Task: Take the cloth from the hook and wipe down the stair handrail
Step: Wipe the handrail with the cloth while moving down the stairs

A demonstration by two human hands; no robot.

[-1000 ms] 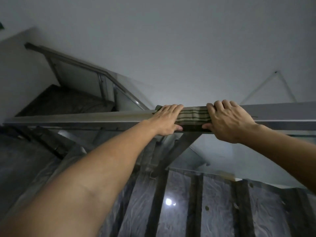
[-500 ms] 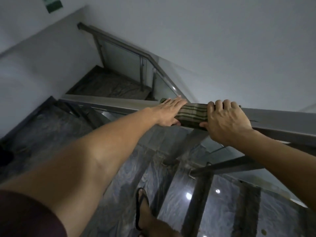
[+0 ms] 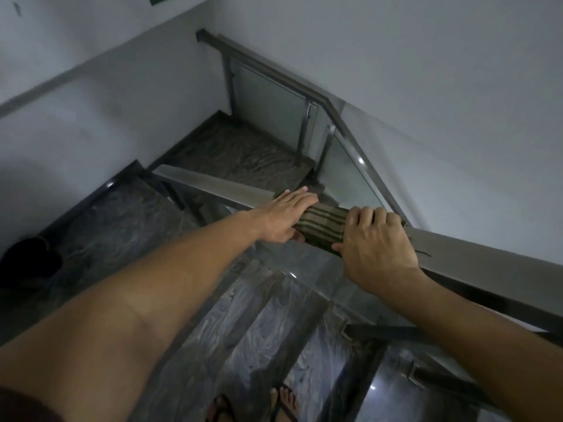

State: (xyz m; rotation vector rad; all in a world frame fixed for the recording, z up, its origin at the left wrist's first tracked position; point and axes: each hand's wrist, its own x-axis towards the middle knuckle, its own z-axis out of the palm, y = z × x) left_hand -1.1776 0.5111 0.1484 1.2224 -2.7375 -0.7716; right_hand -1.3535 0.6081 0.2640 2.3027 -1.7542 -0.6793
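Note:
A green striped cloth (image 3: 323, 225) is wrapped over the flat metal stair handrail (image 3: 475, 263), which slopes down to the left. My left hand (image 3: 285, 217) lies flat on the cloth's lower end, fingers stretched over the rail and thumb underneath. Gripping the cloth's upper end, my right hand (image 3: 376, 242) has its fingers curled over the rail top. Only the middle strip of cloth shows between the hands.
Glass panels and metal posts (image 3: 304, 129) carry a second rail section (image 3: 268, 68) around a lower landing (image 3: 237, 159). Dark marble steps (image 3: 262, 324) descend below me, with my sandalled feet (image 3: 283, 400) on one. White walls enclose the stairwell; a dark object (image 3: 29, 260) sits at left.
Both hands have slid the cloth down the handrail toward the lower landing. My view has tilted downward, so the steps and my feet have come into sight.

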